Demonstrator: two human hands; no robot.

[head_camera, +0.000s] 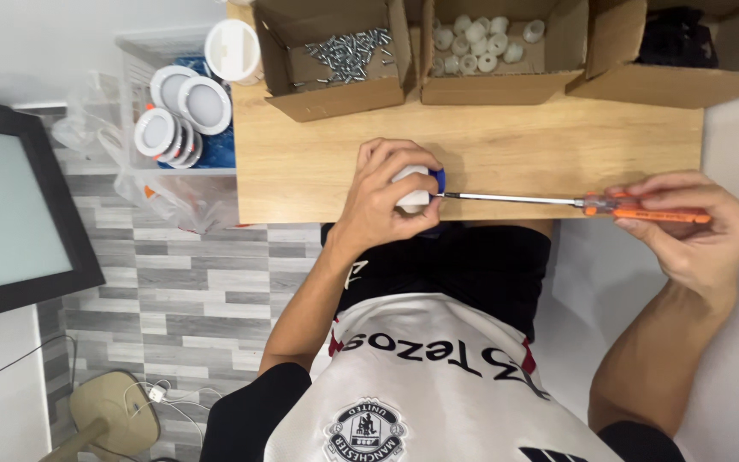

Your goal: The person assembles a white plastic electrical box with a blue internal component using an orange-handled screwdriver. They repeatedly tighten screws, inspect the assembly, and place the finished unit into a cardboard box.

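My left hand (384, 192) is closed around a small white round part (410, 186) with a blue piece on its side, held at the near edge of the wooden table (506, 150). My right hand (690, 227) grips the orange handle of a screwdriver (643, 210). Its long metal shaft (511, 198) runs left and its tip touches the blue piece on the white part. Much of the white part is hidden by my fingers.
At the table's far side stand open cardboard boxes: one with metal screws (348, 53), one with white round caps (481, 38), one with dark contents (677, 43). A plastic bin (181, 111) of white round lamps sits left of the table. A dark-framed panel (10, 205) leans at far left.
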